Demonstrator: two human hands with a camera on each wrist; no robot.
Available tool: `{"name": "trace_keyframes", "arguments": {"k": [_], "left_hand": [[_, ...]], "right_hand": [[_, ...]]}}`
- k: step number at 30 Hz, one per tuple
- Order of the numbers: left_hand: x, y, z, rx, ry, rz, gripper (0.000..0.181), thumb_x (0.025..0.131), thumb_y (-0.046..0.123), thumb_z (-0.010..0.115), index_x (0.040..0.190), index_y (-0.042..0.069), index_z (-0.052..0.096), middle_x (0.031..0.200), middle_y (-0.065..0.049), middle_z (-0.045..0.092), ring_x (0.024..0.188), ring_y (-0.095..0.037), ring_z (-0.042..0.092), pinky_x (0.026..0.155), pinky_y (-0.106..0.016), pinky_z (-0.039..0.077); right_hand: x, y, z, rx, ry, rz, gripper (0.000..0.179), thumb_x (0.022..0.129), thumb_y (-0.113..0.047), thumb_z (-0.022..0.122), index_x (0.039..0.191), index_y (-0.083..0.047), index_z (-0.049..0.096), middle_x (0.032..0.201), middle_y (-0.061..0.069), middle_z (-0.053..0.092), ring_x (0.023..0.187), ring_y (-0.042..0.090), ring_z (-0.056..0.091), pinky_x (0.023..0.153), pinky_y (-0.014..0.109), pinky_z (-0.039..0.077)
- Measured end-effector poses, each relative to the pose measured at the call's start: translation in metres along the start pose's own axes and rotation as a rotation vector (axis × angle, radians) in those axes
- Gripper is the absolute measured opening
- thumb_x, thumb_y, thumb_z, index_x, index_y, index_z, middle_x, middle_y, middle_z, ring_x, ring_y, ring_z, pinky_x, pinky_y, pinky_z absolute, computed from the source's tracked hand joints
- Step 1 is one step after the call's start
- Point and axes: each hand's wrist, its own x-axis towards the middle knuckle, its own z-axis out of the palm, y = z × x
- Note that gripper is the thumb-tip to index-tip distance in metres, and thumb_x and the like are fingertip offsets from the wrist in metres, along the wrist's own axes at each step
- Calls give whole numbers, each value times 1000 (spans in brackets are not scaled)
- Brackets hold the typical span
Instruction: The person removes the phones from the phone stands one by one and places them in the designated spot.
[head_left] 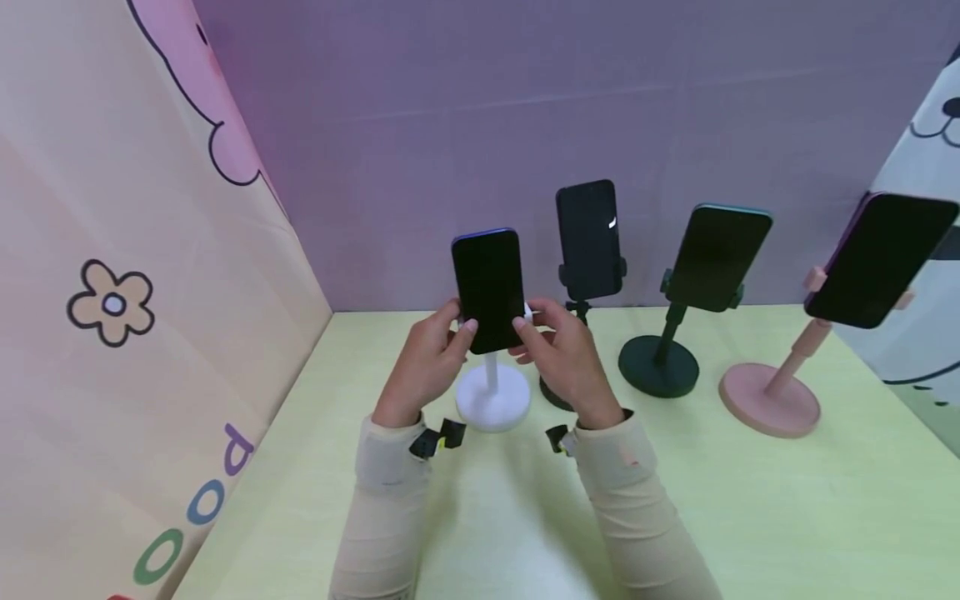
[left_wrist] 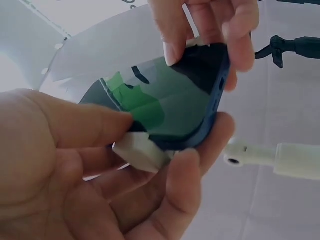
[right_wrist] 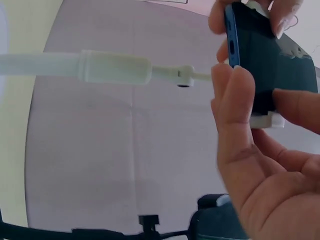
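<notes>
A smartphone with a blue edge stands near upright at the top of a white phone stand, its dark screen towards me. My left hand grips its lower left side, thumb on the screen and fingers behind. Opposite it, my right hand holds the lower right side with the thumb on the glass. In the left wrist view a white clamp arm sits against the phone's edge between the left fingers. Another white clamp piece shows beside the right thumb. The rest of the holder is hidden behind the phone.
Right of the hands stand a black phone stand with a phone, a dark green stand with a phone, and a pink stand with a phone. A purple backdrop rises behind the pale table.
</notes>
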Motion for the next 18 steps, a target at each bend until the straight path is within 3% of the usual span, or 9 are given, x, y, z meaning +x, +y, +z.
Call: {"name": "trace_keyframes", "arguments": {"k": [5, 12, 18], "left_hand": [[-2, 2, -3, -15, -56, 13, 28, 103, 23, 48, 126, 10, 56, 117, -8, 64, 87, -21, 64, 69, -33, 54], [-4, 6, -4, -20, -70, 15, 28, 104, 29, 44, 119, 9, 57, 97, -9, 61, 90, -22, 62, 68, -32, 56], [-5, 9, -3, -17, -77, 26, 25, 104, 26, 44, 114, 8, 58, 100, -10, 63, 84, -22, 60, 63, -30, 55]], "right_hand": [[-3, -6, -6, -73, -27, 27, 35, 98, -24, 58, 126, -3, 54, 112, 16, 64, 75, 23, 70, 66, 34, 57], [-5, -9, -10, -103, -45, 57, 36, 98, -26, 58, 126, -4, 54, 112, 16, 64, 76, 22, 70, 70, 35, 57], [-8, -14, -17, -138, -68, 50, 35, 98, -28, 58, 123, -4, 55, 107, 16, 65, 72, 20, 70, 69, 35, 57]]}}
